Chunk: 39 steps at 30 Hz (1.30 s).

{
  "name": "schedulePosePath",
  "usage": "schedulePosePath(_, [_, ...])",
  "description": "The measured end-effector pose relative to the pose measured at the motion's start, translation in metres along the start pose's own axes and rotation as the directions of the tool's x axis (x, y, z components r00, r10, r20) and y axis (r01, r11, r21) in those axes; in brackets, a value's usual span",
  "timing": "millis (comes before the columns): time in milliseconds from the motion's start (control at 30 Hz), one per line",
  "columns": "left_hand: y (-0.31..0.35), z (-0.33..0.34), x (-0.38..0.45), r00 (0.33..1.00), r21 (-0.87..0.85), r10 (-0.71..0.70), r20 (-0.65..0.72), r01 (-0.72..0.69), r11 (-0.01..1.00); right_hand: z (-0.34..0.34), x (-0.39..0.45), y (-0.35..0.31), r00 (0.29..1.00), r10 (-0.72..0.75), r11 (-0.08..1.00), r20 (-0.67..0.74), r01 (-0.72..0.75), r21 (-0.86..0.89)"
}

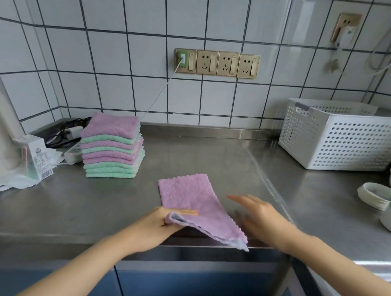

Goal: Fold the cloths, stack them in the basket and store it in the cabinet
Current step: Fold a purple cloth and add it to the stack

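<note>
The left hand (163,222) grips the cloth (192,205), whose corner overhangs the surface (99,200); the right hand (258,214), fingers open and blurred, could drag it off.

Head-worn wide-angle view, forward and down, close over steel counter (99,206)

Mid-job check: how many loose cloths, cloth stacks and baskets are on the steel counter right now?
Loose purple fleecy cloth, held at one edge by the left hand: 1
Stack of folded purple and green cloths: 1
White perforated plastic basket: 1
Total: 3
</note>
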<state>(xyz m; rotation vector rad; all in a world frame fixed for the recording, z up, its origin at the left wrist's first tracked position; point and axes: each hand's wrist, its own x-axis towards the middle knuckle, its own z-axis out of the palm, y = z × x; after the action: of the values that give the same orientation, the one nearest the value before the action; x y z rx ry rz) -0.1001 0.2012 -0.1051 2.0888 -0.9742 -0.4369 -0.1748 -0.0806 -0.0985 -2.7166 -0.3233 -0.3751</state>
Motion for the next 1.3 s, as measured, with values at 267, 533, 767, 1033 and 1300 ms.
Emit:
schedulePosePath(267, [-0.014, -0.007, -0.006, 0.999, 0.081, 0.046, 0.007, -0.046, 0.996, 0.03, 0.006, -0.008, 0.968, -0.245, 0.96, 0.057, 0.233, 0.157])
schedulePosePath(533, [-0.024, -0.019, -0.019, 0.982, 0.033, 0.002, -0.187, 0.005, 0.999, 0.011, 0.021, -0.016, 0.986, -0.061, 0.958, 0.155, 0.014, 0.287])
schedulePosePath(767, [-0.005, -0.036, 0.04, 0.803, -0.391, -0.444, -0.398, 0.289, 0.874, 0.019, 0.096, -0.023, 0.857, 0.469, 0.77, 0.214, -0.515, 0.375])
schedulePosePath(1033, [-0.013, -0.024, 0.036, 0.725, -0.484, -0.542, -0.425, 0.324, 0.813, 0.055, 0.1, -0.033, 0.782, 0.619, 0.784, -0.067, -0.62, 0.009])
schedulePosePath(1300, [-0.015, -0.019, 0.037, 0.689, -0.374, -0.479, -0.544, 0.312, 0.873, 0.054, 0.096, -0.037, 0.822, 0.563, 0.823, -0.084, -0.567, -0.035])
